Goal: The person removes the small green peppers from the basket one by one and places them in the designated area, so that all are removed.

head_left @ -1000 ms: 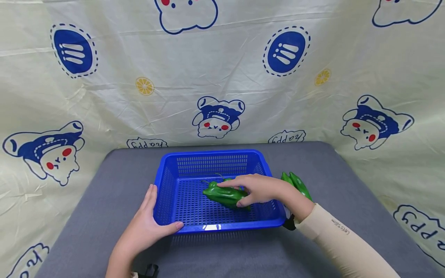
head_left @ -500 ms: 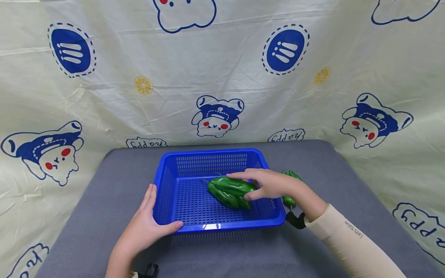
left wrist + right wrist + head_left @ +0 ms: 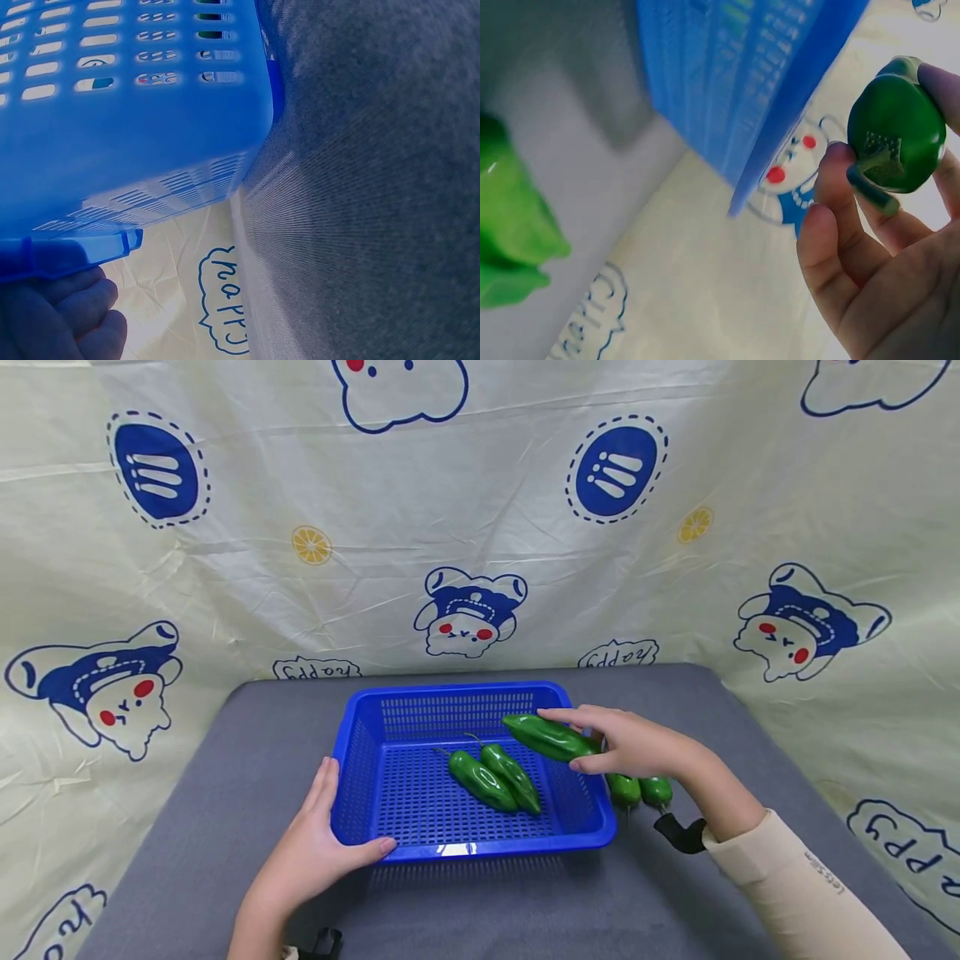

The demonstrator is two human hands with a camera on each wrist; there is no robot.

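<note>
There, the right hand pinches a glossy, tapering, deep-green pepper; the left hand, straight-fingered, touches the blue basket

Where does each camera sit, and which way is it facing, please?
Head: on the head, facing forward and down at the blue basket; left hand and right hand show, with forearms.
Left wrist: on that wrist, facing the basket's outer wall and gray table; left fingers show.
Right wrist: on that wrist, facing the stem end of the held pepper and the basket's outside; right palm and fingers show.
Shared: head and right wrist both show the held pepper.
</note>
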